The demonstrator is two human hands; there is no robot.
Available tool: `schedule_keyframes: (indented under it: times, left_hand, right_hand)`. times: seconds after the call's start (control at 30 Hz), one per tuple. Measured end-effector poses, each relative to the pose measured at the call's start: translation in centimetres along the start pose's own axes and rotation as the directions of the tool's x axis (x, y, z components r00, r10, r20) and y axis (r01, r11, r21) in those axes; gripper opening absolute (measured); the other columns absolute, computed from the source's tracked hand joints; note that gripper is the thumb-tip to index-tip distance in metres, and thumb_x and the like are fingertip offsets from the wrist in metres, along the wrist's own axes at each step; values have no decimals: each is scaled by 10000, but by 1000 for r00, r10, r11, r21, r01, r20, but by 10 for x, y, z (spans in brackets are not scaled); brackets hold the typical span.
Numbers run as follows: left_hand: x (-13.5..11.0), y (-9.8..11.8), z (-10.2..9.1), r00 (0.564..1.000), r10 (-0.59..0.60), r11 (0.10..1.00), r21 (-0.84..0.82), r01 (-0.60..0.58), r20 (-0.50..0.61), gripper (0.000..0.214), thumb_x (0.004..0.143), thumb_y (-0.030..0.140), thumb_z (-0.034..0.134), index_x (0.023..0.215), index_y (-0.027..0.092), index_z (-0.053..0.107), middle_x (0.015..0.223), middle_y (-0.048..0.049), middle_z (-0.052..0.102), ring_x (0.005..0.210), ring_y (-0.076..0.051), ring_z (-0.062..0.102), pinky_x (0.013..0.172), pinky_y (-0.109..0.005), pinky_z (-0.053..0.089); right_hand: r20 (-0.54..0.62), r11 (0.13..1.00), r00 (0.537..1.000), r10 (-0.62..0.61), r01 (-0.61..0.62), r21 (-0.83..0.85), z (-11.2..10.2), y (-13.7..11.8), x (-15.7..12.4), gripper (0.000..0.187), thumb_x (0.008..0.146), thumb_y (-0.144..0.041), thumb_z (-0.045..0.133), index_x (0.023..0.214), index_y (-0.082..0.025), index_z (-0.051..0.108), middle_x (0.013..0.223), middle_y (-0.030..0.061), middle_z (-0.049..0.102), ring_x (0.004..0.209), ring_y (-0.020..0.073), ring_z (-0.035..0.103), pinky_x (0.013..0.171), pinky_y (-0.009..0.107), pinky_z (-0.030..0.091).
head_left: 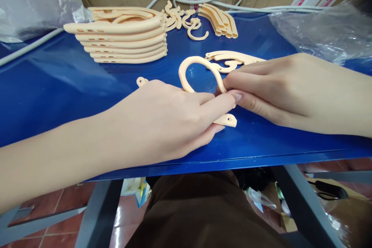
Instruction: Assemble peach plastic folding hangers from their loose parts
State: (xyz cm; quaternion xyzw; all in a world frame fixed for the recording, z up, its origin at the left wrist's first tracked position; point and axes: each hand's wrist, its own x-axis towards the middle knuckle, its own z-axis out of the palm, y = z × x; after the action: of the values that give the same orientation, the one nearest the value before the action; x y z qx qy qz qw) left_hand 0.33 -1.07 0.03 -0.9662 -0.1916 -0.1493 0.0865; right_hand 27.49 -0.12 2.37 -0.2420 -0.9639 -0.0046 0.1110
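A cream plastic hook (197, 60) stands up between the two hands, just above the blue table (72, 97) and near its front edge. It is a smooth, rounded loop with a soft matte look, broad at the top; its lower left side drops out of sight behind the left hand (171, 124). That hand is closed, back upward, with its fingers curled over a cream bar (226, 119) — the part that shows is flat, pierced by a small round hole and cut at an angle at the end. A rounded tab (142, 81), also holed, peeks out behind the wrist side; whether it belongs to the same piece I cannot tell.

The right hand (270, 89) is closed too, thumb and fingers pinched together at the hook's lower right end, the fingertips meeting the left hand's. Just beyond it lies a loose curved arm (232, 57) in the same cream. Farther back sit a neat stack of slotted arms (128, 42), some small loose hooks (197, 33) and a bundle of short curved pieces (219, 21).
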Motion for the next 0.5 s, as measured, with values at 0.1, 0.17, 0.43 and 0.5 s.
schedule_keyframes:
  times: [0.1,0.17,0.43,0.5]
  left_hand:
    - [2,1,0,997,-30,999,-14,31,71,314,1174,329,443,1338,279,706,1097,-8,887,674,-186,725,498,-363,240]
    - [4,1,-1,994,-42,999,-5,43,97,356,1163,323,415,1375,280,698,1101,-21,883,663,-194,706,500,-367,231]
    - [5,2,-7,993,-41,999,-13,43,113,315,1149,305,459,1324,276,719,981,-20,855,654,-203,709,493,-351,263]
    - [3,2,-7,997,-27,999,-23,29,77,297,1153,272,447,1269,258,721,940,-13,843,640,-199,709,488,-341,247]
  right_hand:
    - [13,1000,1000,11,-11,-15,-1,0,-1,425,1258,-470,327,1011,-248,592,795,8,599,596,156,550,560,343,408]
    - [20,1000,999,27,-27,-5,-2,0,-1,431,1252,-476,329,1011,-247,603,804,18,612,597,163,544,561,353,403]
    - [15,996,997,71,-72,43,-1,-1,0,430,1235,-498,378,960,-255,601,794,21,617,619,161,547,586,352,379]
    - [8,995,997,73,-73,68,0,-1,0,409,1228,-474,404,948,-251,603,791,21,626,627,169,564,590,355,390]
